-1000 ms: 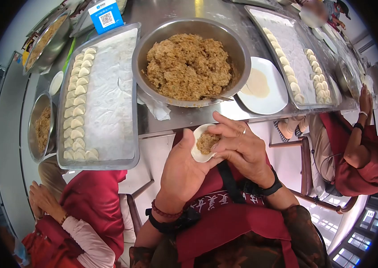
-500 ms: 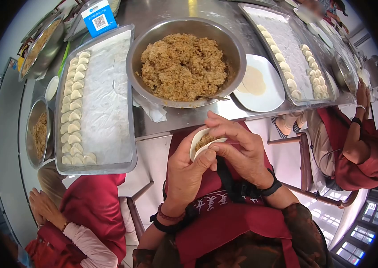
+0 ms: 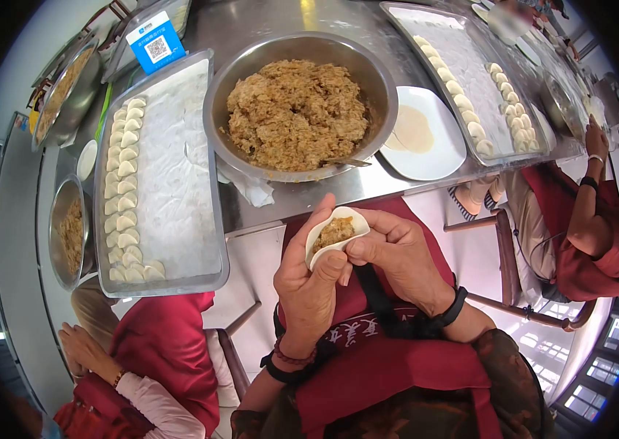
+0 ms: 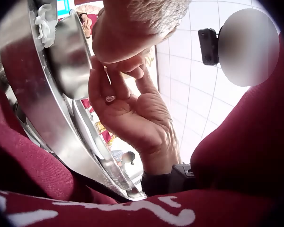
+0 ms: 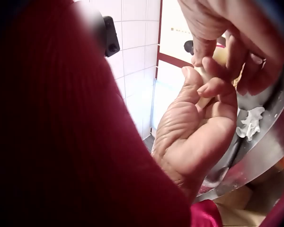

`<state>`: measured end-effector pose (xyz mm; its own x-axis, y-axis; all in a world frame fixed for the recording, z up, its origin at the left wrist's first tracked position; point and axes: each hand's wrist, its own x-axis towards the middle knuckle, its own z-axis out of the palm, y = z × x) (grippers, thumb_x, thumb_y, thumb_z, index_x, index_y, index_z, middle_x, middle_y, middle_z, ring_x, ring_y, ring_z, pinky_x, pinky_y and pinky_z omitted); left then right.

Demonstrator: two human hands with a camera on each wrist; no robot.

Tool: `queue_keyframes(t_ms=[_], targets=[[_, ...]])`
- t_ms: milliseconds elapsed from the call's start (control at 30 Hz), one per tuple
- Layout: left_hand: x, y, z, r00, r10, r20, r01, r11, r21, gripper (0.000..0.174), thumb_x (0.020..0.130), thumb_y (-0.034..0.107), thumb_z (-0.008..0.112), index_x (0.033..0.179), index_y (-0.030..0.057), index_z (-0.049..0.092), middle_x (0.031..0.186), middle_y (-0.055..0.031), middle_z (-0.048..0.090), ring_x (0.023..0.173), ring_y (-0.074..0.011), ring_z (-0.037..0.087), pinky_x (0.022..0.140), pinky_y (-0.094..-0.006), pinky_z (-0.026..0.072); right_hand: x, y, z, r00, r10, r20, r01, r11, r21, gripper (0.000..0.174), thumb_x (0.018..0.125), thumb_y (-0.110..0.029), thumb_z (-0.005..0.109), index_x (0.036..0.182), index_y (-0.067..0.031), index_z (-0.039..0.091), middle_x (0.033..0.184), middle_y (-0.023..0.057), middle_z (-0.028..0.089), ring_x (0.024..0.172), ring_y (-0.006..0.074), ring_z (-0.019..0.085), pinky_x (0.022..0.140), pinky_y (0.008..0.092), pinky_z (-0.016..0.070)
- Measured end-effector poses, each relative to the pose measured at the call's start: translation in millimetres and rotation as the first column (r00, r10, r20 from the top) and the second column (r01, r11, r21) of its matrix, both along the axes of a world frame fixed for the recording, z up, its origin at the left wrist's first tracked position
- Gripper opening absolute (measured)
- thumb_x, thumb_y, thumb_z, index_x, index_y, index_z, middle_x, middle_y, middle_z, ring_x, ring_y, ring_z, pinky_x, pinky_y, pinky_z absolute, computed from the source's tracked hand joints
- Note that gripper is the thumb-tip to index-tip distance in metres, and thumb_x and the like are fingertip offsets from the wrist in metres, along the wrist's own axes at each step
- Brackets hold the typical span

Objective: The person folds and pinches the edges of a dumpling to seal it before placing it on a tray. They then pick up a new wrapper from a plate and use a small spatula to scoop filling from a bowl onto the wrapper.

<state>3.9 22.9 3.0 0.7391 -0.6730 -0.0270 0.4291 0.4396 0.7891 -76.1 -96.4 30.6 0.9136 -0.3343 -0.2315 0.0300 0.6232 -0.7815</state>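
Between both hands, above the lap, is a round white dumpling wrapper with a mound of brown minced filling on it. Its edges curve up, leaving the filling exposed at the top. My left hand cups it from the left, thumb on the near edge and fingers behind. My right hand pinches the right edge between thumb and forefinger. In the left wrist view the ringed right hand meets the left at the fingertips. The right wrist view shows the left palm, with the wrapper mostly hidden.
Beyond the hands stands a large steel bowl of filling with a utensil handle. A tray with rows of dumplings lies left. A white plate and another dumpling tray lie right. Seated people flank both sides.
The wrapper lay opened out on the left hand with right fingers over the filling, then was partly folded. Now the left thumb has come onto its near edge and the filling faces up again.
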Motion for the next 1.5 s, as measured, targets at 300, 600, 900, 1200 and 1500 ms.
queue_keyframes(t_ms=[300,600,900,1200,1500], targets=[[-5,-1,-8,0.993,0.039,0.109,-0.043,0.999,0.033,0.047,0.096,0.016,0.063,0.135,-0.0041,0.049,0.140,-0.0221,0.050,0.085,-0.0100,0.057,0.063,-0.0205,0.0453,3,9,-9,0.981,-0.192,0.023,0.193,0.971,-0.137,0.030,0.090,0.000,0.066,0.119,0.0091,0.061,0.095,0.0129,0.070,0.068,0.0143,0.066,0.062,0.0257,0.0545],[-4,-3,-2,1.000,0.018,0.025,-0.017,0.999,-0.027,0.046,0.098,0.016,0.060,0.137,-0.0030,0.048,0.144,-0.0219,0.046,0.092,-0.0159,0.061,0.063,-0.0227,0.0473,1,6,-15,0.981,-0.195,-0.019,0.191,0.973,-0.128,0.030,0.093,-0.003,0.063,0.121,0.0070,0.062,0.085,0.0079,0.065,0.069,0.0106,0.058,0.061,0.0244,0.0535],[-6,-4,-1,0.998,-0.044,0.035,0.043,0.998,0.039,0.047,0.098,0.014,0.060,0.139,-0.0043,0.046,0.145,-0.0212,0.045,0.094,-0.0167,0.063,0.068,-0.0228,0.0494,1,6,-17,0.967,-0.242,0.081,0.251,0.959,-0.130,0.023,0.094,-0.001,0.060,0.115,0.0069,0.064,0.080,0.0084,0.062,0.065,0.0120,0.058,0.055,0.0262,0.0541],[-8,-4,-1,0.997,-0.006,0.080,0.004,1.000,0.023,0.042,0.096,0.010,0.061,0.135,-0.0035,0.050,0.144,-0.0217,0.046,0.110,-0.0189,0.059,0.085,-0.0276,0.0509,2,-1,-20,0.971,-0.172,0.165,0.186,0.980,-0.073,0.013,0.090,0.004,0.062,0.104,0.0059,0.062,0.095,0.0160,0.066,0.065,0.0121,0.058,0.056,0.0257,0.0530],[-4,1,-2,0.995,-0.098,0.033,0.096,0.994,0.060,0.049,0.096,0.007,0.060,0.141,-0.0041,0.042,0.119,-0.0190,0.063,0.088,-0.0217,0.067,0.066,-0.0267,0.0513,1,-7,-14,0.988,-0.148,0.051,0.156,0.966,-0.207,0.019,0.089,0.003,0.064,0.107,0.0046,0.064,0.133,0.0215,0.055,0.068,0.0142,0.063,0.061,0.0264,0.0530]])
